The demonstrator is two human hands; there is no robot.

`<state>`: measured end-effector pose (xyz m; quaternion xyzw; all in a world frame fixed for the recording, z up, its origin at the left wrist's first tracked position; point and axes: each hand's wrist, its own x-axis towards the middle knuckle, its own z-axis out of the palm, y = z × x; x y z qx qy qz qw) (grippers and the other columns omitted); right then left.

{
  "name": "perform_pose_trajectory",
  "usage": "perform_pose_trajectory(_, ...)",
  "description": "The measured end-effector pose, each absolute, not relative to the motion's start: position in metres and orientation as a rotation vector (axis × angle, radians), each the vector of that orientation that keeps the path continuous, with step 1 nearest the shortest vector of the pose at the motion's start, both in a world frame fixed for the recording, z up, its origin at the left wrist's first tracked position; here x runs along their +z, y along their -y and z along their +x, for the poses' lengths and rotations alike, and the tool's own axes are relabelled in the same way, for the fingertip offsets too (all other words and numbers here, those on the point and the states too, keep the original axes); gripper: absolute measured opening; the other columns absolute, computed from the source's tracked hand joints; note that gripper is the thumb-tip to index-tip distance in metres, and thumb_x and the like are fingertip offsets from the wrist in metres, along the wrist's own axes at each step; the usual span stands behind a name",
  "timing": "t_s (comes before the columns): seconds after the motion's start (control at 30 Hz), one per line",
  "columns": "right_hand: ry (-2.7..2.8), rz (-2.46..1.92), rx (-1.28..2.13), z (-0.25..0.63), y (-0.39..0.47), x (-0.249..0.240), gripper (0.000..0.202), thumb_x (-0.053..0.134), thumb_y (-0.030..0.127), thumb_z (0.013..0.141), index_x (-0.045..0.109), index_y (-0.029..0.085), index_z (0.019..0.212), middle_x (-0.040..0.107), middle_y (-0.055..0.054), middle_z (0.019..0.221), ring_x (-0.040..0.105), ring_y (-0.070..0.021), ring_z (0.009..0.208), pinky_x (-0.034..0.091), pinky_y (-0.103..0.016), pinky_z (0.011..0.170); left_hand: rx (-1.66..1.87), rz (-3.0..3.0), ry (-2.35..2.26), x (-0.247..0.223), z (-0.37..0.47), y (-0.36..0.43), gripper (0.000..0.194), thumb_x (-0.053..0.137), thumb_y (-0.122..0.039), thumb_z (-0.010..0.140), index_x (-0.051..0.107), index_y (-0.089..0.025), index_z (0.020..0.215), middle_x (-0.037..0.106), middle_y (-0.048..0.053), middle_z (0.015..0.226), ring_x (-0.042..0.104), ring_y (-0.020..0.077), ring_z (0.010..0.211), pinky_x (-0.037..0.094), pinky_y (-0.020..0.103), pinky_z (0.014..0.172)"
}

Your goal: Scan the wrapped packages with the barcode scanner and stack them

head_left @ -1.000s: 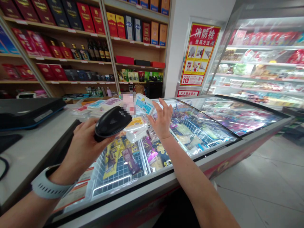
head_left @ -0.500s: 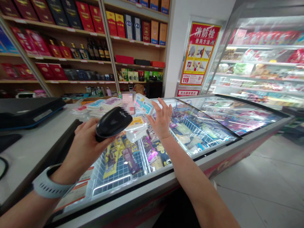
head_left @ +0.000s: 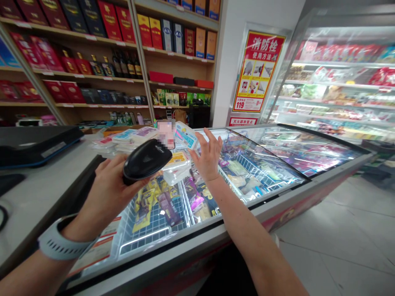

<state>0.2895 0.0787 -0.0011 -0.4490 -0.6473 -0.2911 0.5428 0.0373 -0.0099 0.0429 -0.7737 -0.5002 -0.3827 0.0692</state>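
Note:
My left hand is wrapped round a black handheld barcode scanner, its head tilted toward the packs beyond it. My right hand has its thumb and index finger at the right edge of a clear plastic pack with a blue and white label, which is tipped up; the other fingers are spread. Just below lies a pack with an orange label on other clear packs, over the freezer glass. A blurred-out patch hides what is between the scanner and the blue-labelled pack.
A glass-topped chest freezer holds wire baskets of bagged goods. More flat packs lie to the left, near a black device on the counter. Behind are shelves of boxes and bottles; a lit display fridge stands at right.
The view has shifted slightly. Both hands, the scanner and the blue-labelled pack keep nearly the same places relative to one another.

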Motion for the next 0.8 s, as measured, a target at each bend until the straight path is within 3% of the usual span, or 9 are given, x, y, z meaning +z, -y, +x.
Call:
perform_pose_trajectory(0.27, 1.552, -1.061, -0.632, 0.285, -0.073, 0.002, 0.046, 0.054, 0.042, 0.097, 0.045, 0.028, 0.139, 0.047, -0.013, 0.148, 0.041, -0.0252, 0.142, 0.016, -0.055, 0.123, -1.088, -2.373, 1.52, 0.04, 0.034, 0.008, 0.033, 0.056, -0.051, 0.084, 0.068, -0.023, 0.095, 0.064, 0.004, 0.103, 0.058, 0.0248, 0.097, 0.035, 0.043, 0.094)
perform_pose_trajectory(0.43, 1.542, -1.041, -0.711, 0.284, -0.072, 0.002, 0.046, 0.054, 0.042, 0.096, 0.048, 0.024, 0.137, 0.05, -0.014, 0.145, 0.043, -0.0244, 0.14, 0.019, -0.053, 0.123, -1.024, -2.317, 1.526, 0.041, 0.034, 0.008, 0.033, 0.052, -0.05, 0.086, 0.066, -0.021, 0.094, 0.065, 0.005, 0.097, 0.058, 0.0251, 0.092, 0.034, 0.045, 0.097)
perform_pose_trajectory(0.53, 1.533, -1.043, -0.734, 0.284, -0.073, 0.001, 0.045, 0.053, 0.043, 0.097, 0.05, 0.023, 0.137, 0.051, -0.014, 0.143, 0.044, -0.024, 0.138, 0.019, -0.052, 0.123, -1.009, -2.287, 1.62, 0.042, 0.034, 0.011, 0.032, 0.053, -0.051, 0.085, 0.064, -0.021, 0.086, 0.064, 0.002, 0.08, 0.059, 0.0233, 0.08, 0.04, 0.037, 0.084)
perform_pose_trajectory(0.63, 1.537, -1.061, -0.735, 0.285, -0.074, 0.001, 0.046, 0.052, 0.044, 0.097, 0.05, 0.023, 0.138, 0.051, -0.013, 0.144, 0.044, -0.0241, 0.138, 0.018, -0.052, 0.123, -1.04, -2.285, 1.769, 0.043, 0.034, 0.015, 0.035, 0.056, -0.054, 0.083, 0.065, -0.023, 0.095, 0.065, 0.0, 0.075, 0.059, 0.0203, 0.07, 0.039, 0.029, 0.066)
perform_pose_trajectory(0.7, 1.539, -1.067, -0.734, 0.285, -0.073, 0.001, 0.047, 0.051, 0.045, 0.097, 0.049, 0.024, 0.138, 0.051, -0.013, 0.144, 0.044, -0.0245, 0.138, 0.018, -0.052, 0.123, -1.001, -2.27, 1.807, 0.045, 0.034, 0.017, 0.037, 0.056, -0.054, 0.084, 0.064, -0.024, 0.103, 0.067, 0.001, 0.08, 0.06, 0.02, 0.069, 0.038, 0.028, 0.063)
perform_pose_trajectory(0.8, 1.538, -1.059, -0.732, 0.285, -0.073, 0.001, 0.047, 0.05, 0.047, 0.097, 0.048, 0.025, 0.139, 0.051, -0.013, 0.144, 0.045, -0.0246, 0.137, 0.018, -0.053, 0.123, -0.908, -2.249, 1.798, 0.046, 0.033, 0.018, 0.035, 0.053, -0.051, 0.085, 0.063, -0.022, 0.099, 0.068, 0.004, 0.084, 0.061, 0.022, 0.073, 0.04, 0.03, 0.065)
